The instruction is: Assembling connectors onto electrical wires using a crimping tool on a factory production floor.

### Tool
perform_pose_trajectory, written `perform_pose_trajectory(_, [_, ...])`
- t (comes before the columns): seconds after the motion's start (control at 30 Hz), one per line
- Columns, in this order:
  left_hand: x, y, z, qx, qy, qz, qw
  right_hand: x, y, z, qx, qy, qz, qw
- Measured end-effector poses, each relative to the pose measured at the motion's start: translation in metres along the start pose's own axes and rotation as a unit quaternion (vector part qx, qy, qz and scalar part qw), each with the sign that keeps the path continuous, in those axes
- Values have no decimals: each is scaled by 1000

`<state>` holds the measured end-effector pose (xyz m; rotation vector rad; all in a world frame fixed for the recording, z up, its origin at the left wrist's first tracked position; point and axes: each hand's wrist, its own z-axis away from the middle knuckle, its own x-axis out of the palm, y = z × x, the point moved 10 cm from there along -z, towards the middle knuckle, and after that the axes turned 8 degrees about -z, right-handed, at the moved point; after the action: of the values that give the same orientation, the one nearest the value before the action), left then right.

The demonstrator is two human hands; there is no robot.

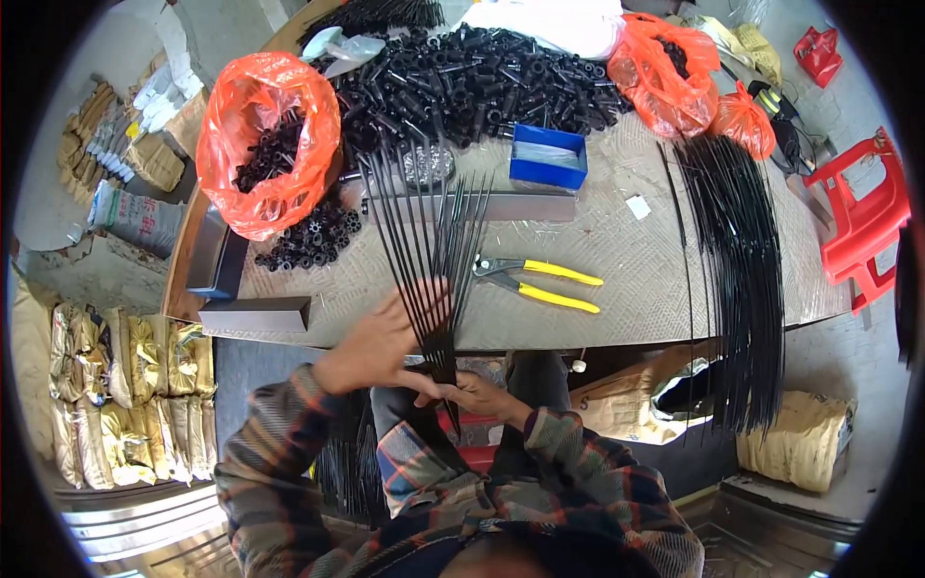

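Observation:
A fanned bundle of thin black rods (438,318) stands up between my hands at the table's near edge, its tips spread toward the far side. My right hand (487,397) is closed round the narrow lower end of the bundle. From the left, my left hand (376,342) reaches behind the rods, fingers extended and slightly blurred, with its thumb across the lower part near my right hand. Pliers with yellow handles (554,284) lie on the table just right of the bundle.
Black tubular parts (482,82) are heaped at the back, near a blue box (547,156). An orange bag (270,144) of small parts stands left. More black rods (737,279) overhang the right table edge. A grey metal bar (501,206) lies crosswise; a red stool (858,222) stands right.

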<state>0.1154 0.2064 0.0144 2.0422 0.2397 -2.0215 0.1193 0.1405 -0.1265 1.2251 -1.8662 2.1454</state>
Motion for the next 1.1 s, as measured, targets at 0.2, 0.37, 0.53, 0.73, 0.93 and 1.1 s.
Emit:
perform_pose_trajectory(0.2, [5, 15, -18, -10, 106, -16, 994, -74, 8, -3, 18, 77, 447, 891])
perform_pose_trajectory(0.37, [-3, 12, -18, -26, 162, -65, 984, -102, -38, 30, -55, 164, 693, 700])
perform_pose_trajectory(0.53, [-10, 5, -12, -8, 105, -20, 994, 18, -90, 43, 144, -121, 597, 780])
perform_pose_trajectory(0.73, [7, -1, -12, -34, 56, -69, 996, -37, -280, 3, -171, 217, 507, 817])
perform_pose_trajectory(0.93, [0, 5, -15, 20, 88, 83, 993, -149, -350, -62, -138, 244, 668, 689])
perform_pose_trajectory(1.1, [5, 7, -17, 3, 93, -70, 993, -194, -326, -86, 8, 203, 817, 540])
